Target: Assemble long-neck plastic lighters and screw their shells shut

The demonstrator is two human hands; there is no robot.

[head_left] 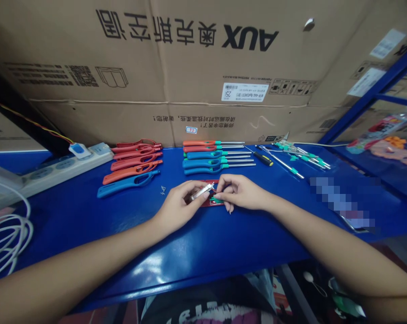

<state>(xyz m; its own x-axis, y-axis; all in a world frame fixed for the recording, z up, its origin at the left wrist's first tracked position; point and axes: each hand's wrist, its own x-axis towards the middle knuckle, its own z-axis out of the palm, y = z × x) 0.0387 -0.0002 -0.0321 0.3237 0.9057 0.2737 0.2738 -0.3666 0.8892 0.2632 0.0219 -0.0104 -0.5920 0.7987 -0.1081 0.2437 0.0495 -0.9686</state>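
Note:
Near the middle of the blue table, my left hand [180, 204] is closed on a small silvery metal piece [202, 192], held between thumb and fingers. My right hand [235, 192] is pinched just to its right, at thin wires by the metal piece and a green part [217, 200]; what exactly its fingertips hold is too small to make out. Under both hands lies a red lighter shell [208, 203], partly hidden by the fingers. Behind the hands, several lighters with blue, red and orange handles and metal rods [208, 163] lie in a row.
Several red, orange and blue handles [129, 183] lie left, beside a power strip [51, 173] and white cable [11, 234]. A screwdriver [263, 158] and green-fitted metal rods [305, 155] lie right. Tiny screws [163, 190] sit left of centre. Cardboard [176, 67] stands behind.

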